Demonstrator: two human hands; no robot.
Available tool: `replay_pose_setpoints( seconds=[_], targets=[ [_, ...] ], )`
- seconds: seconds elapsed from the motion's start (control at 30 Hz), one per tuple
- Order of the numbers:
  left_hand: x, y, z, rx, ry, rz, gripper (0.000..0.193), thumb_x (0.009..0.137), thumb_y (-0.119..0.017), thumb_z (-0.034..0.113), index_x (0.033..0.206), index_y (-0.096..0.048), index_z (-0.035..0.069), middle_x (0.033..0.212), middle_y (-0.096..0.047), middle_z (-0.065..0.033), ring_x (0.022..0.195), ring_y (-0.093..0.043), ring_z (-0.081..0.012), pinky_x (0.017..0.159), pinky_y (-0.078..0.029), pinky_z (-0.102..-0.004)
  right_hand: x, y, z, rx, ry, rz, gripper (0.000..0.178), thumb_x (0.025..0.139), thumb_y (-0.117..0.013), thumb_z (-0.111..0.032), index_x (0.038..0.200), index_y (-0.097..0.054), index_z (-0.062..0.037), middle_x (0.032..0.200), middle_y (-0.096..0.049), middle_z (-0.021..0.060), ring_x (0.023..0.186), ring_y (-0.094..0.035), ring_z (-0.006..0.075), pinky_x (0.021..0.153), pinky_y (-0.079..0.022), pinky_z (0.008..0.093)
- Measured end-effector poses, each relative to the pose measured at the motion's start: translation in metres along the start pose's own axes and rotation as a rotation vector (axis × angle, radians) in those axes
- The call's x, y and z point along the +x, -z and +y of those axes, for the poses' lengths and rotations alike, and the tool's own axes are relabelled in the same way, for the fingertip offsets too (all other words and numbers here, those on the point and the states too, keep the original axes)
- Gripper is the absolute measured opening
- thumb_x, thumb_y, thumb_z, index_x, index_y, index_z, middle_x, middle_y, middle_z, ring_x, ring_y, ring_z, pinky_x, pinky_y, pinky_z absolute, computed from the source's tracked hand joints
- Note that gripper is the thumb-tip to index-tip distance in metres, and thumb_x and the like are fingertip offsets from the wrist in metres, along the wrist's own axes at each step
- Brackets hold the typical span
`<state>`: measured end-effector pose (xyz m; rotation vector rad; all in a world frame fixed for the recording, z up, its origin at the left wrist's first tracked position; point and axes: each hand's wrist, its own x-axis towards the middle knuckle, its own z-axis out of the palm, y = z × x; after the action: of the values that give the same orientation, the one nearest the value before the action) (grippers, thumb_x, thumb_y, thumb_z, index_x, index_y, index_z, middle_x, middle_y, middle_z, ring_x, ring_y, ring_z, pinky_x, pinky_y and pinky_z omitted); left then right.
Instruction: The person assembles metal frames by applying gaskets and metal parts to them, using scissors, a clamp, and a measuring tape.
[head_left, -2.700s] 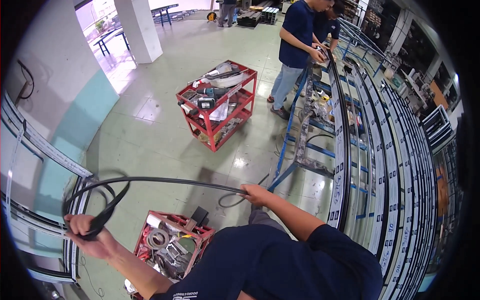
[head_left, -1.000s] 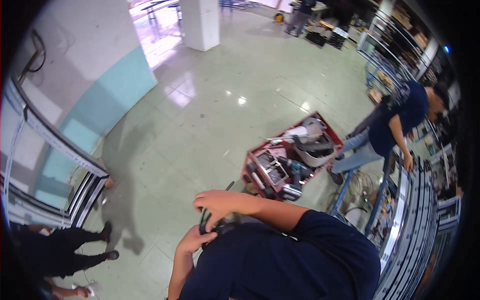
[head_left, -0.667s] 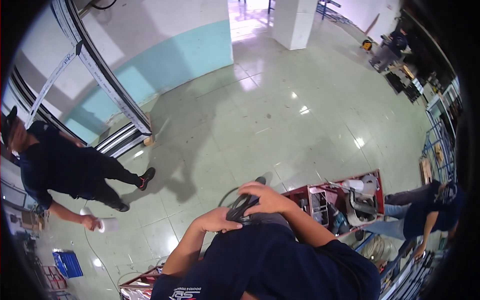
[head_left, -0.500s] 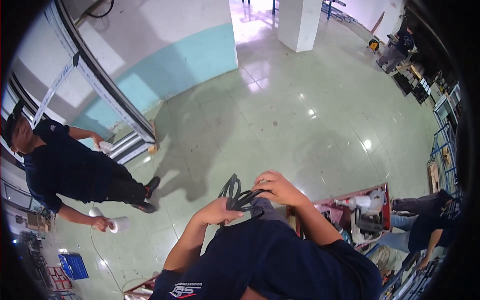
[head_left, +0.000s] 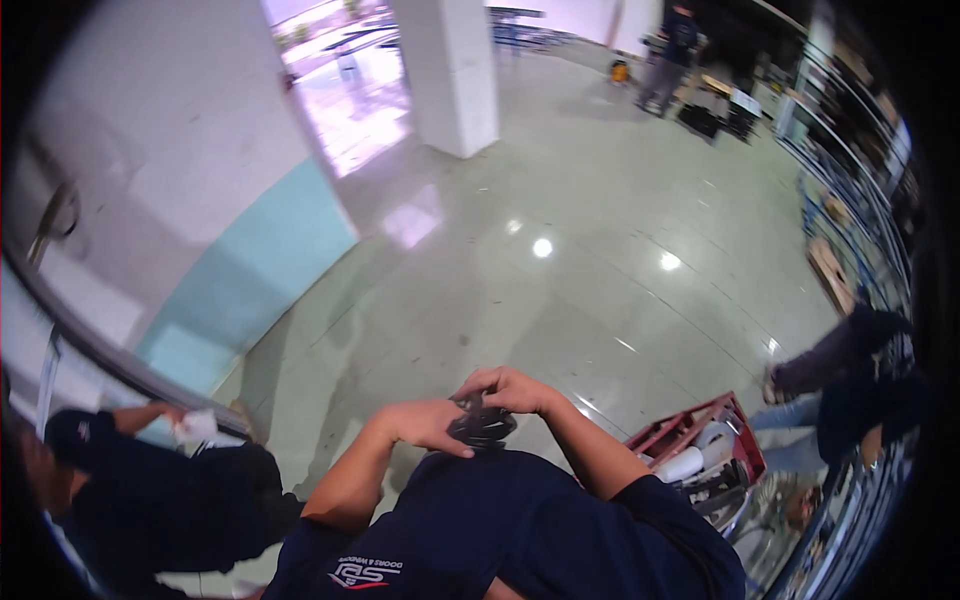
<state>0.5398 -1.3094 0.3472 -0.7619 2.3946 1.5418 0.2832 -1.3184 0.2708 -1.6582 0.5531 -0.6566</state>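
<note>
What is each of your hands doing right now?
Left hand: closed around the coiled black strip.
Right hand: closed on the same coil, at its top.

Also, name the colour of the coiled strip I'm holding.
The coiled strip is black; see head view.

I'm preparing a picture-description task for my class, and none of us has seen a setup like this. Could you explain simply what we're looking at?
There is no machine here: these are a person's own bare hands. The view comes from a wide fisheye camera worn on the head, looking down, so straight edges bend near the rim.

The left hand and right hand together hold a dark looped bundle close to the body; it is too blurred to tell what it is made of.

No tabletop lies beneath it. To the right, a red cart carries jumbled white and dark items. Beyond are a tiled floor and a white column. At the left is a co-worker in dark clothes.
</note>
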Motion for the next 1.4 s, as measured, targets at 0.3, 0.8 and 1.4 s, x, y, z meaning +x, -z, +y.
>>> replay_pose_setpoints(
  seconds=[0.3,0.8,1.4],
  targets=[
    [0.227,0.178,-0.021,-0.431,-0.050,0.191,0.035,0.090,-0.086,0.037,0.106,-0.077,0.007,0.074,-0.071,-0.0025,0.062,-0.063,-0.0109,0.061,-0.051,-0.0299,-0.045,0.195,0.070,0.921,-0.351,0.146,0.056,0.116,-0.039,-0.045,0.143,-0.061,-0.0007,0.114,-0.079,0.0146,0.100,-0.075,0.0190,0.090,-0.059,0.0346],
    [0.688,0.305,-0.100,0.155,-0.036,0.080,0.101,0.080,-0.086,0.055,0.159,-0.047,0.006,0.150,-0.058,-0.0264,0.134,-0.059,-0.0444,0.110,-0.049,-0.0550,-0.230,0.625,0.191,-0.221,-0.985,0.971,0.024,0.083,-0.084,-0.019,0.082,-0.065,-0.0039,0.068,-0.061,0.0013,0.060,-0.060,0.0151,0.056,-0.048,0.0376],
    [0.894,0.390,-0.126,-0.191,1.219,0.388,0.051,0.091,-0.075,0.043,0.126,-0.077,0.006,0.129,-0.075,-0.0213,0.119,-0.071,-0.0392,0.103,-0.057,-0.0477,-0.477,1.147,0.238,-0.419,-1.321,0.696,0.033,0.078,-0.083,-0.031,0.074,-0.072,0.0002,0.072,-0.074,0.0131,0.061,-0.071,0.0277,0.059,-0.054,0.0463]
  ],
)
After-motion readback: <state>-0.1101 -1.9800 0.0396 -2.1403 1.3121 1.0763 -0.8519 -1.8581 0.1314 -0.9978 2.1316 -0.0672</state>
